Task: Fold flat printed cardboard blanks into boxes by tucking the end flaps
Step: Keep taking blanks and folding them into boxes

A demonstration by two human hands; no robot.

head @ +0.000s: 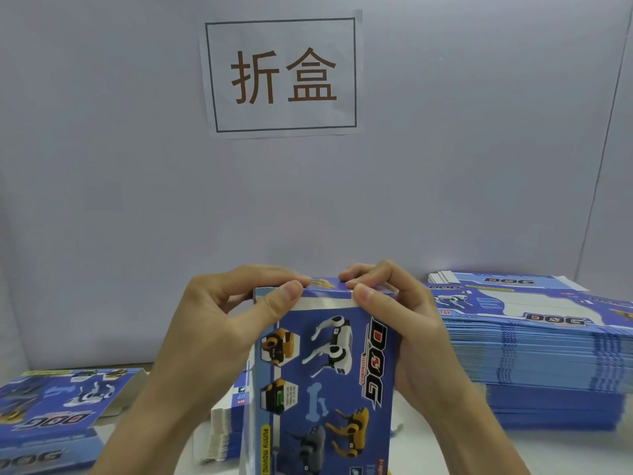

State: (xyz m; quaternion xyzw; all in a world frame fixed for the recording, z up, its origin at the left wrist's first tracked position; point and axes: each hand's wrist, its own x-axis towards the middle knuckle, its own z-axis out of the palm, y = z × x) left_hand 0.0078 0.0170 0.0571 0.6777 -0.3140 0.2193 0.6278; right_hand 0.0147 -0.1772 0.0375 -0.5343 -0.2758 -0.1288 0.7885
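A blue printed box [325,382] with robot-dog pictures and the word DOG stands upright in front of me, its top end facing up. My left hand [219,323] grips the top left corner, thumb on the front edge and fingers curled over the end flap [325,285]. At the top right corner my right hand [400,320] holds the box the same way, thumb pressing the front edge. The flap lies folded over the top opening between my fingertips.
A tall stack of flat blue blanks [548,365] fills the right side of the table. Folded boxes [58,413] lie at the left. A smaller pile of blanks [224,430] sits behind the held box. A paper sign [281,75] hangs on the white wall.
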